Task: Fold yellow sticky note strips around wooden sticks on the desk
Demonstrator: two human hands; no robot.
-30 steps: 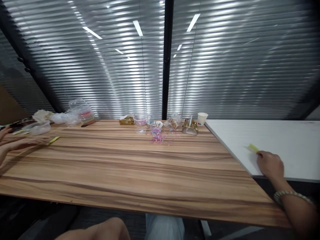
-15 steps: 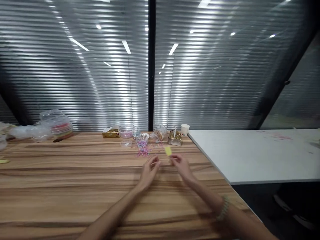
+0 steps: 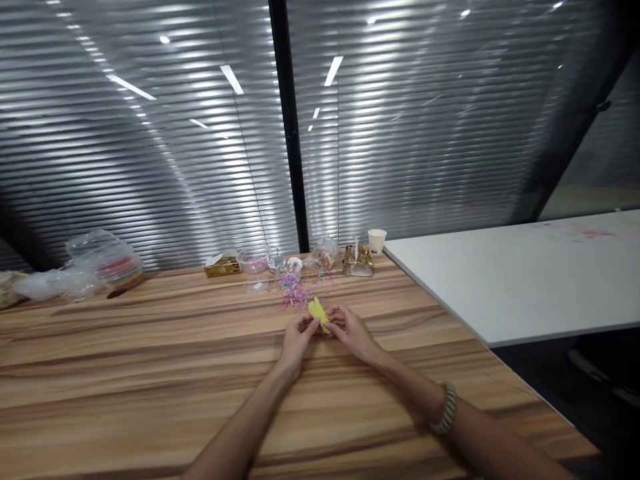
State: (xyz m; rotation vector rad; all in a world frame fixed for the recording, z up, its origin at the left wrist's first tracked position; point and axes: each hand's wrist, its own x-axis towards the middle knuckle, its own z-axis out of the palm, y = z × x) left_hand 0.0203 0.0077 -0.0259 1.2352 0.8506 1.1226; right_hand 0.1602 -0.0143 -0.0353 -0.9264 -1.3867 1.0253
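A small yellow piece (image 3: 319, 313), which looks like folded or bent paper, is held up between both hands above the wooden table (image 3: 150, 373). My left hand (image 3: 299, 337) pinches its lower left side between thumb and fingers. From the right, my right hand (image 3: 349, 330) grips its lower right edge, fingers bent around it. Just beyond the hands lie pink and purple shreds (image 3: 294, 293), spilling from a clear cup on its side.
Along the window edge stand a gold box (image 3: 223, 265), a clear tub (image 3: 254, 261), a gold tissue pack (image 3: 358, 261) and a paper cup (image 3: 377, 241). Plastic-wrapped stacks (image 3: 119, 267) lie far left. A white table (image 3: 500, 280) adjoins at right.
The yellow piece has moved left and now looks bent with two lobes. My left hand has closed on it too, and my right hand has come nearer. The whole view has tilted.
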